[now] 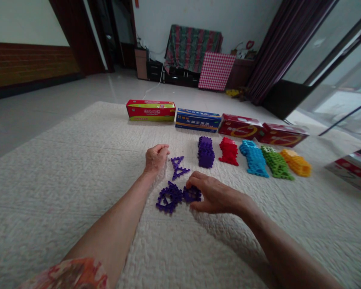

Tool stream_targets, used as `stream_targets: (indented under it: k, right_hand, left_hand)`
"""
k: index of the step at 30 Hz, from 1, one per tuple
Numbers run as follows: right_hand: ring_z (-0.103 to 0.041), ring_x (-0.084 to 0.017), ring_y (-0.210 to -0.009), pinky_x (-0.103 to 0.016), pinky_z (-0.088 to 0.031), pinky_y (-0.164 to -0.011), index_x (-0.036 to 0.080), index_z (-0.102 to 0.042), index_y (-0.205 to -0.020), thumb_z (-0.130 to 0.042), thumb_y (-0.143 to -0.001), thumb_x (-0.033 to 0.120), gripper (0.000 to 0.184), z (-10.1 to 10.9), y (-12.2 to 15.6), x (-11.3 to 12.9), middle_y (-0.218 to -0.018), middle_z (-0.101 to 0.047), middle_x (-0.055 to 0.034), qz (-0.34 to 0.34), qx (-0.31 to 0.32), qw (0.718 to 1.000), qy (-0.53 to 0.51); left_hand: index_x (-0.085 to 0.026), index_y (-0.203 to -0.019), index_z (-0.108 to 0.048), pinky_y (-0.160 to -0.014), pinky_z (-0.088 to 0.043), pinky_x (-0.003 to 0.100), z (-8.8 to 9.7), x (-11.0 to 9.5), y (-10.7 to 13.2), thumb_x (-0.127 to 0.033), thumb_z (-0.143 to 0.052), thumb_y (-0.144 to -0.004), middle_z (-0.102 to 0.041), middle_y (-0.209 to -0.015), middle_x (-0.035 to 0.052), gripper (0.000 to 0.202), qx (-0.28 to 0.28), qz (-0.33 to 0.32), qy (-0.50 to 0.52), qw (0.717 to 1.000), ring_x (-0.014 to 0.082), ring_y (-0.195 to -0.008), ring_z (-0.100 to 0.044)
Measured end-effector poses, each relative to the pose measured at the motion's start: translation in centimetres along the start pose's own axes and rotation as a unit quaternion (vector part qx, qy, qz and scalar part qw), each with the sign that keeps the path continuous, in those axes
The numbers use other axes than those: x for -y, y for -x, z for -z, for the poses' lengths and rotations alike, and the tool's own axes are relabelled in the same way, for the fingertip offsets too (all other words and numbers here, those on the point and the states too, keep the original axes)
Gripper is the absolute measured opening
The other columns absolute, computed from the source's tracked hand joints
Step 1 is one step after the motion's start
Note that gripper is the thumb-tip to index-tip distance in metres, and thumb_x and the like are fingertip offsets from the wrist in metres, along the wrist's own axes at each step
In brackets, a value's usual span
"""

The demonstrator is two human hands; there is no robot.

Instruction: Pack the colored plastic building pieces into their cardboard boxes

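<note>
My right hand has its thumb and fingers around a purple plastic building piece with a toothed edge. Directly left of that piece, a small pile of purple toothed pieces lies on the quilted cover, some overlapping. My left hand rests on the cover, its fingers curled into a loose fist; I see nothing in it. Two purple triangular pieces, an upper triangle and a lower triangle, lie between my hands.
Beyond my hands stand stacks of building pieces: purple, red, blue, green and yellow. Behind them is a row of battery boxes, among them a red-and-yellow box and a blue box. Another box sits far right.
</note>
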State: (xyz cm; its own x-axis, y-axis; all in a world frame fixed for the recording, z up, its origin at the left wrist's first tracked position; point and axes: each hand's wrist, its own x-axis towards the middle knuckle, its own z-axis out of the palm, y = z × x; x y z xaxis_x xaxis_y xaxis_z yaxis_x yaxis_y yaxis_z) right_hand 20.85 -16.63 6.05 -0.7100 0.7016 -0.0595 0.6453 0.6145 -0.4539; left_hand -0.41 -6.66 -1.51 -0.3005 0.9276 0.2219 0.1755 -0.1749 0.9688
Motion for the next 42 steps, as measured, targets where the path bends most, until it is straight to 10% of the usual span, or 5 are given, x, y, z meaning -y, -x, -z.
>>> stream_targets:
  k: [10,30,42]
  right_hand:
    - [-0.061,-0.015,-0.075,-0.028,-0.046,-0.07,0.016,-0.069,-0.097,-0.048,-0.092,0.018,0.022,1.1,-0.5,-0.9,-0.085,-0.068,-0.0063,0.038,-0.072,0.997,0.002]
    - [-0.059,-0.015,-0.079,-0.029,-0.047,-0.074,0.017,-0.067,-0.104,-0.055,-0.083,0.009,0.025,-1.0,-1.5,-4.1,-0.094,-0.062,-0.0072,-0.008,-0.222,0.975,-0.006]
    - [-0.059,-0.02,-0.084,-0.033,-0.047,-0.078,0.017,-0.065,-0.099,-0.051,-0.084,0.014,0.021,1.5,-0.4,-7.6,-0.089,-0.063,-0.0076,-0.067,-0.302,0.95,0.047]
  left_hand:
    - [-0.015,-0.089,-0.075,-0.063,-0.044,0.027,0.1,-0.3,0.1,-0.033,-0.06,-0.073,-0.071,-0.069,0.0039,0.029,0.001,0.003,-0.01,1.0,0.0165,-0.065,-0.061]
    - [-0.014,-0.091,-0.075,-0.064,-0.045,0.027,0.1,-0.4,0.3,-0.031,-0.06,-0.072,-0.071,-0.07,0.0042,0.029,0.013,0.009,-0.009,1.0,0.0166,-0.066,-0.063]
    - [-0.015,-0.09,-0.075,-0.064,-0.045,0.027,0.1,-0.2,0.1,-0.03,-0.06,-0.072,-0.071,-0.069,0.0041,0.028,0.015,0.01,-0.017,1.0,0.0165,-0.065,-0.063]
